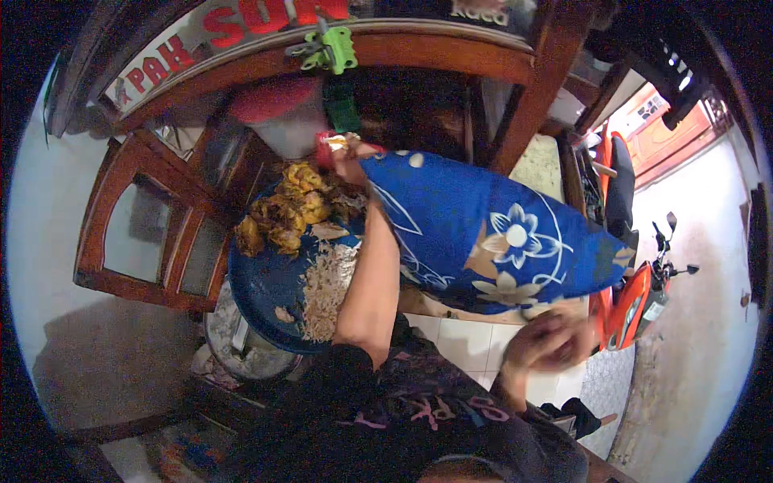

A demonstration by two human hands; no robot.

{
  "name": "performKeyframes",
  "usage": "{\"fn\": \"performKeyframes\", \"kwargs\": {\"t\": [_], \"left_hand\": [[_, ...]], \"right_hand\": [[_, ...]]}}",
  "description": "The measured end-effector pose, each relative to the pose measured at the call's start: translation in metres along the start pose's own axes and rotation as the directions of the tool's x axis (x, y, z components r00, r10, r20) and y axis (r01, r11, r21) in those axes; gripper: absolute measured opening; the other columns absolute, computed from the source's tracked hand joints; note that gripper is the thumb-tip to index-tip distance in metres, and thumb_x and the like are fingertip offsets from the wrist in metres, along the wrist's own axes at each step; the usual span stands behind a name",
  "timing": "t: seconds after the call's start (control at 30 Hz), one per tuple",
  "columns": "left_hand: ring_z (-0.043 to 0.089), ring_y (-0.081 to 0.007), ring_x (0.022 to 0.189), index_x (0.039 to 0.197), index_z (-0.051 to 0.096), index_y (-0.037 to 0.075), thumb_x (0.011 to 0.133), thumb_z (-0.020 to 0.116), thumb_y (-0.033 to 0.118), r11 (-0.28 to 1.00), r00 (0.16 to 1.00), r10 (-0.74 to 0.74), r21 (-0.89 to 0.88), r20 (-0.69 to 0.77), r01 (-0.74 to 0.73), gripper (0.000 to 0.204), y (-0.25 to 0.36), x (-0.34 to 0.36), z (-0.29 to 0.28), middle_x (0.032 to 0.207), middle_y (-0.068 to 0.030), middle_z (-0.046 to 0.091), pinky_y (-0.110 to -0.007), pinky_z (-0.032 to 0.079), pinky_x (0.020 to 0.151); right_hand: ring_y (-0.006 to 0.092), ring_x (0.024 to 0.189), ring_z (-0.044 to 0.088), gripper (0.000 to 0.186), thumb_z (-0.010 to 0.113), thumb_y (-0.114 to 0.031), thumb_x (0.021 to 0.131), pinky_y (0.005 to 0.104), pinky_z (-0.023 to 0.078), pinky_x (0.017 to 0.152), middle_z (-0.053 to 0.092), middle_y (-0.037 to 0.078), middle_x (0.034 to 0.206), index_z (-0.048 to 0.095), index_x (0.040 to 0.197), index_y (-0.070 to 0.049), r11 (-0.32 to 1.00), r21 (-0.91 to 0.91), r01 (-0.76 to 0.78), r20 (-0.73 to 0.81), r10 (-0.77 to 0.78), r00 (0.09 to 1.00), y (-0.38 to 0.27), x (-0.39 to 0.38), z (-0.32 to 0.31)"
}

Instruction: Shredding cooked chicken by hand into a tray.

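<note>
A blue cloth with white flower prints (491, 237) is stretched out in front of me. My left hand (348, 158) reaches up and grips its upper left corner, beside something small and red (326, 145). My right hand (549, 338), blurred, is closed at the cloth's lower right edge. Under my left forearm lies a round blue tray (270, 282) with golden fried pieces (286, 211) piled at its far side and pale crumbs (326, 290) near the middle. The cloth hides the tray's right side.
A wooden stall frame with glass panes (153, 225) stands to the left and behind. A green clip (332, 48) hangs from the top beam. A metal pot (241, 346) sits under the tray. An orange motorcycle (636, 306) is parked to the right on the white tiled floor (467, 342).
</note>
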State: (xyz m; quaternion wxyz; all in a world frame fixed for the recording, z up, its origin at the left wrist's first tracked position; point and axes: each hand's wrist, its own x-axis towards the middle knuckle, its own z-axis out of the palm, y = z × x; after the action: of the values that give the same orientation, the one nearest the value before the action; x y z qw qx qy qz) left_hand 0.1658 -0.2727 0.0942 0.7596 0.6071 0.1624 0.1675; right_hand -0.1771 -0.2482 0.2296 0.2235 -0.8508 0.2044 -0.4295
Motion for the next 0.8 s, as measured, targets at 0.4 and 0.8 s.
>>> {"fn": "performKeyframes", "kwargs": {"t": [0.4, 0.8], "left_hand": [[0.055, -0.0342, 0.069, 0.082, 0.055, -0.003, 0.079, 0.056, 0.013, 0.989, 0.989, 0.145, -0.013, 0.037, -0.145, 0.016, 0.078, -0.079, 0.027, 0.074, -0.0193, 0.057, -0.038, 0.043, 0.063], [0.048, -0.0312, 0.066, 0.080, 0.050, 0.000, 0.079, 0.055, 0.011, 0.966, 0.966, 0.253, -0.064, 0.058, -0.249, 0.012, 0.106, -0.052, -0.018, 0.074, -0.0156, 0.046, -0.038, 0.038, 0.057]], "right_hand": [[0.0262, 0.104, 0.048, 0.041, 0.051, -0.027, 0.084, 0.0368, 0.035, 0.091, 0.053, 0.019, 0.110, 0.048, 0.113, 0.002, 0.795, 0.368, -0.482, 0.927, -0.278, 0.251, -0.049, -0.073, 0.346], [0.0162, 0.074, 0.057, 0.044, 0.049, -0.033, 0.087, 0.0329, 0.046, 0.068, 0.059, 0.013, 0.090, 0.045, 0.119, -0.004, 0.927, 0.263, -0.268, 0.945, -0.304, -0.121, -0.049, -0.023, 0.332]]}}
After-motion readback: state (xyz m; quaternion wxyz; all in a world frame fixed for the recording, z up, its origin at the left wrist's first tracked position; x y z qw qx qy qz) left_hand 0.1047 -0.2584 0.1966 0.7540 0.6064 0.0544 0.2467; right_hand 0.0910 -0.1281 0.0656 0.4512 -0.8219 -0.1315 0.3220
